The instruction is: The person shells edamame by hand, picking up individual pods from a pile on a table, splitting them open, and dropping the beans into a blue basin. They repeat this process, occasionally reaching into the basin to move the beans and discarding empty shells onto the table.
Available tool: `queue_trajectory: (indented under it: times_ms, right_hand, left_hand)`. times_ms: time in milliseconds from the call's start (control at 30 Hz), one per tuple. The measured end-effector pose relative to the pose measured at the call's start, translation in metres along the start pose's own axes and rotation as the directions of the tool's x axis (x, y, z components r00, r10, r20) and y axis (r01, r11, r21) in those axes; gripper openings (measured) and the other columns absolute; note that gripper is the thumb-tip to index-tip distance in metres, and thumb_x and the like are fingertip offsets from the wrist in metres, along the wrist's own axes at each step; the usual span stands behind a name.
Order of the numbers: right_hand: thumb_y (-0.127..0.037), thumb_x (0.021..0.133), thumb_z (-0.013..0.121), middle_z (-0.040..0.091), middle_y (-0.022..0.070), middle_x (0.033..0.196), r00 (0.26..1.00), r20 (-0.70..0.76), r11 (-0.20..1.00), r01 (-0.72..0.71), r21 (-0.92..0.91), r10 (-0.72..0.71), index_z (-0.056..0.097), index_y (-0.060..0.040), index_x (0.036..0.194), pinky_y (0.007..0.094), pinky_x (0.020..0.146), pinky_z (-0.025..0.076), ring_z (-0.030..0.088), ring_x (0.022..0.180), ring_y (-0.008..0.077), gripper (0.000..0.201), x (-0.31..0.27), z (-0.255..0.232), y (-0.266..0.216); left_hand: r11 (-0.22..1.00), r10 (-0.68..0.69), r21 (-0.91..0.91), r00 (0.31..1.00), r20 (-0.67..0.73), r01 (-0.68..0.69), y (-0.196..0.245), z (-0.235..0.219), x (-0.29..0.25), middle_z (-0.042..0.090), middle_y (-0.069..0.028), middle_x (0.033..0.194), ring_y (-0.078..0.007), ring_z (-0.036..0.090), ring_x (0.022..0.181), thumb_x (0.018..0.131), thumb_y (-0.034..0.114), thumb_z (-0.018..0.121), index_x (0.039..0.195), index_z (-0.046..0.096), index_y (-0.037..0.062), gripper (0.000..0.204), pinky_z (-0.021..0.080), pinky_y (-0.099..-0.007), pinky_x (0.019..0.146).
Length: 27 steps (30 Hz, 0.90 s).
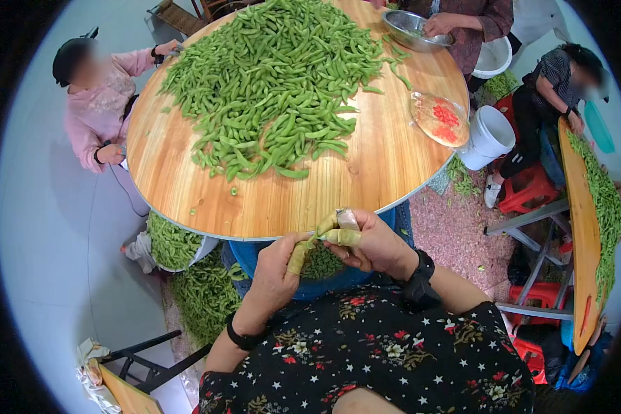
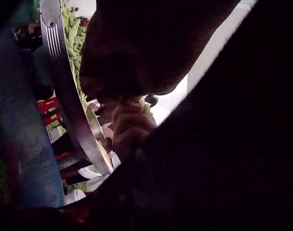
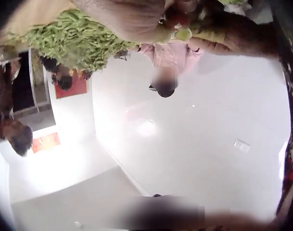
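Note:
Both hands meet in front of the round table's near edge, over a blue basin (image 1: 362, 279) holding small green beans (image 1: 322, 264). Yellowish wraps cover some fingertips. My left hand (image 1: 276, 272) pinches a small green soybean pod (image 1: 316, 239) between wrapped thumb and fingers. From the other side, my right hand (image 1: 383, 245) grips the same pod with curled fingers; a shiny silvery piece (image 1: 347, 219) shows at its fingers. In the right wrist view, a pale green pod end (image 3: 183, 33) sits between the hands. The left wrist view is mostly dark.
A large heap of pods (image 1: 276, 83) covers much of the wooden table (image 1: 393, 152). A bagged flat round item (image 1: 438, 121) and a metal bowl (image 1: 410, 31) lie at right. More pods (image 1: 203, 297) pile on the floor at left. Other people sit around, and a white bucket (image 1: 490, 134) stands right.

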State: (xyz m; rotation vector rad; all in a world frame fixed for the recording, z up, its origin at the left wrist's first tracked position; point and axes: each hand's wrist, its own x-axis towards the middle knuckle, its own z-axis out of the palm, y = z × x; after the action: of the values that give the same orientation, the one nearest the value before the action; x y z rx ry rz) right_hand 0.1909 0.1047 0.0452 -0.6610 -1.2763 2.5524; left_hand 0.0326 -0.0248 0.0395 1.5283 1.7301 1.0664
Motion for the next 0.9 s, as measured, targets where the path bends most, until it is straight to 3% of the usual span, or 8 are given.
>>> queue_trajectory:
  times_ms: [167,300,367,400,567,700,767,900]
  right_hand:
    - [-0.012,0.086,0.062,0.053,-0.0009,0.068,0.976,0.046,0.882,0.214,-0.421,-0.215,0.058,-0.0041,0.085,0.0234,0.052,0.041,0.052,0.059,0.0074,0.009,0.000,0.000,-0.005]
    - [-0.012,0.082,0.065,0.054,0.0038,0.069,0.898,0.171,0.675,0.420,-0.607,-0.405,0.057,-0.0018,0.084,0.0266,0.060,0.044,0.055,0.066,0.0121,0.013,0.006,-0.012,0.001]
    - [-0.013,0.079,0.067,0.055,0.0092,0.070,0.888,0.237,0.498,0.423,-0.757,-0.395,0.057,-0.0016,0.085,0.0299,0.062,0.045,0.056,0.067,0.0171,0.016,0.001,-0.004,-0.008]
    - [-0.013,0.079,0.067,0.055,0.0092,0.070,0.888,0.240,0.498,0.424,-0.756,-0.393,0.057,-0.0016,0.085,0.0299,0.062,0.045,0.056,0.067,0.0171,0.016,0.000,-0.002,-0.008]
    - [-0.009,0.081,0.067,0.060,0.0055,0.078,0.884,0.051,0.543,0.330,-0.773,-0.464,0.060,-0.0046,0.093,0.0272,0.065,0.047,0.057,0.070,0.0126,0.015,-0.004,0.009,-0.007]
    - [-0.009,0.082,0.067,0.060,0.0054,0.078,0.857,0.216,0.411,0.428,-0.805,-0.469,0.060,-0.0040,0.096,0.0276,0.064,0.047,0.058,0.070,0.0126,0.016,-0.001,0.000,-0.002]
    - [-0.014,0.079,0.065,0.055,0.0128,0.073,0.887,0.243,0.486,0.425,-0.764,-0.394,0.056,-0.0028,0.087,0.0342,0.062,0.045,0.056,0.067,0.0286,0.017,0.000,-0.001,-0.001]
    - [-0.010,0.075,0.063,0.055,0.0111,0.070,0.929,0.239,0.594,0.364,-0.717,-0.282,0.056,-0.0024,0.084,0.0310,0.057,0.044,0.054,0.062,0.0202,0.014,0.002,0.004,0.001]
  left_hand:
    - [0.971,0.222,0.098,0.975,-0.021,-0.219,0.017,0.001,0.001,0.061,-0.0190,0.091,-0.0345,0.061,0.083,0.089,0.004,0.054,0.125,0.044,-0.0010,0.038,0.049,-0.0356,0.075]
    - [0.998,-0.067,-0.014,0.998,0.016,0.068,0.028,-0.002,-0.001,0.058,-0.0172,0.085,-0.0332,0.059,0.078,0.086,0.005,0.058,0.118,0.049,-0.0020,0.033,0.048,-0.0365,0.069]
    - [0.994,0.099,0.047,0.995,-0.007,-0.098,0.014,0.003,0.002,0.057,-0.0168,0.083,-0.0333,0.059,0.074,0.085,0.005,0.058,0.111,0.052,-0.0018,0.028,0.048,-0.0367,0.066]
    - [0.959,0.263,0.111,0.965,-0.018,-0.260,0.009,0.005,0.002,0.056,-0.0165,0.080,-0.0333,0.058,0.071,0.084,0.005,0.059,0.105,0.056,-0.0015,0.022,0.047,-0.0370,0.063]
    - [0.958,0.254,0.166,0.960,-0.120,-0.233,0.013,0.010,0.002,0.057,-0.0151,0.077,-0.0323,0.057,0.066,0.081,0.003,0.060,0.094,0.059,-0.0001,0.013,0.047,-0.0348,0.060]
    - [0.946,0.268,0.198,0.963,-0.034,-0.256,0.014,0.006,0.002,0.052,-0.0168,0.075,-0.0362,0.056,0.064,0.079,0.003,0.058,0.086,0.056,0.0005,0.008,0.044,-0.0378,0.052]
    - [0.949,0.263,0.182,0.965,-0.005,-0.258,0.013,0.005,0.001,0.051,-0.0169,0.074,-0.0360,0.055,0.064,0.080,0.004,0.058,0.085,0.055,0.0006,0.006,0.044,-0.0378,0.054]
    - [0.982,0.189,0.013,0.981,0.052,-0.190,0.008,0.005,-0.008,0.051,-0.0171,0.074,-0.0360,0.054,0.067,0.082,0.005,0.056,0.085,0.055,-0.0001,0.006,0.044,-0.0381,0.059]
